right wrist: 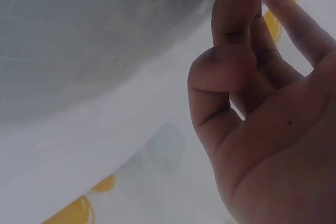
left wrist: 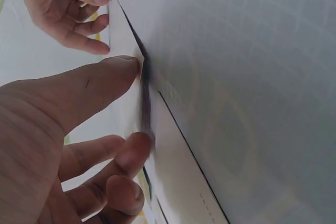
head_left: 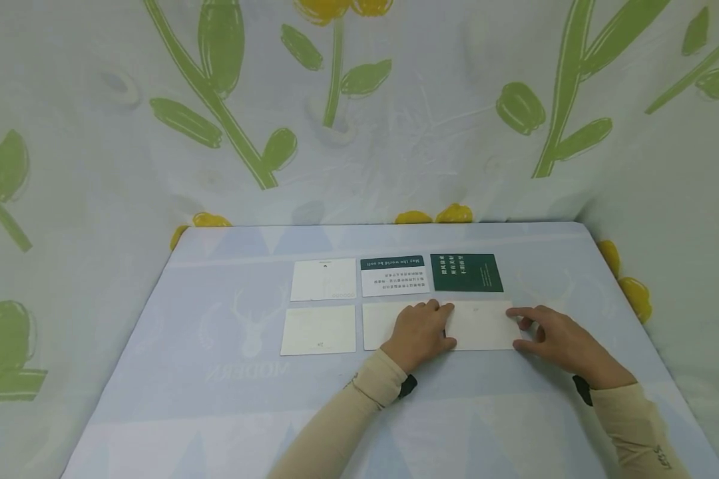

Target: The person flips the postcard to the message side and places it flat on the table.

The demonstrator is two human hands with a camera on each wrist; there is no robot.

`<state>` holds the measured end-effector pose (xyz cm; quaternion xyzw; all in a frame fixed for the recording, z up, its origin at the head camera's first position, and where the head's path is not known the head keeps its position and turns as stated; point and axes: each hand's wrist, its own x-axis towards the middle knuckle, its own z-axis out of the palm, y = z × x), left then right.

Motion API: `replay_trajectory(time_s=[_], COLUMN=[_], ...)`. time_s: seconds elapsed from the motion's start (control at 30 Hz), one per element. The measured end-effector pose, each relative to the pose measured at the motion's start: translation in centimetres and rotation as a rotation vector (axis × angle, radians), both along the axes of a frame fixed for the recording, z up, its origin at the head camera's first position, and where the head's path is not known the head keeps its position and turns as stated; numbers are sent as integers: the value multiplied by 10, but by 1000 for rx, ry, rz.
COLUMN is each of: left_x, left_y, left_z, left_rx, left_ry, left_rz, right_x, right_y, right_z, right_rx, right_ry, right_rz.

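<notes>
A white card (head_left: 482,327) lies at the right end of the nearer row, between the two hands. My left hand (head_left: 421,334) rests at its left edge, thumb and fingertips touching it. In the left wrist view the thumb (left wrist: 118,69) lies against the card's edge, and that edge looks slightly raised. At the card's right edge, my right hand (head_left: 566,342) touches with thumb and index fingertip, the other fingers loosely bent. Partly covered by the left hand is another white card (head_left: 379,326). A cream card (head_left: 319,330) lies left of it.
Behind, in the farther row, lie a white card with small printing (head_left: 323,279), a green-and-white card with text (head_left: 394,276) and a dark green card (head_left: 466,273). A pale patterned cloth covers the table (head_left: 174,332). Hanging fabric with printed plants (head_left: 425,166) surrounds it.
</notes>
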<state>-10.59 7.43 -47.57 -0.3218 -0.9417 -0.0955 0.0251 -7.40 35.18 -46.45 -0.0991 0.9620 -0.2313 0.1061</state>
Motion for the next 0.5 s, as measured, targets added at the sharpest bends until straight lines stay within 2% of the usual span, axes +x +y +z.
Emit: replay_trajectory(time_s=[0.23, 0.5], left_x=[1, 0], left_y=[-2, -3], left_z=[-2, -2], left_rx=[36, 35], left_ry=[25, 22], left_rz=[-1, -3], right_x=[1, 2], right_y=[-1, 0], right_z=[-1, 2], right_rx=[16, 7], right_ry=[7, 7], right_rz=[4, -1])
